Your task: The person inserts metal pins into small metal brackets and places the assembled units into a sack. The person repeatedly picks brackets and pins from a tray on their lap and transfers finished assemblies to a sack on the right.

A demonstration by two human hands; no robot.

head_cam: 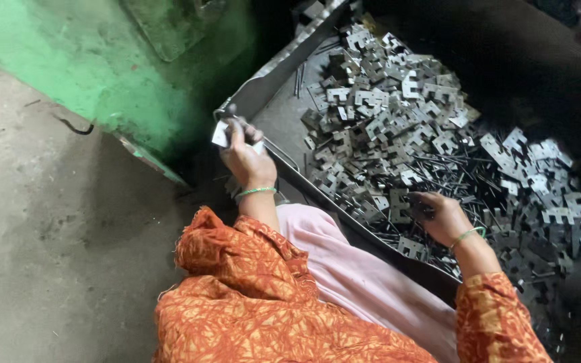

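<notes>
Left hand (245, 156) raised over the near-left corner of the metal tray (263, 91), fingers closed around a small stack of flat stamped metal plates (221, 133); plates are pale grey, notched outline, edge-on so exact count can't be told; right hand (438, 215) down in the tray, fingers curled onto the heap of loose plates (398, 114), whether it actually grips 1 can't be told; heap is dull grey, same notched shape throughout, jumbled at all angles, spread across most of the tray and thinner toward the left wall; thin metal rods (438, 165) lie mixed through the middle of the heap, partly covering plates; green bangle on each wrist; green machine base (89, 67) just left of the tray; bare concrete floor (48, 255) beyond; orange patterned sleeves and pink cloth (358, 275) cover the tray's near edge.
</notes>
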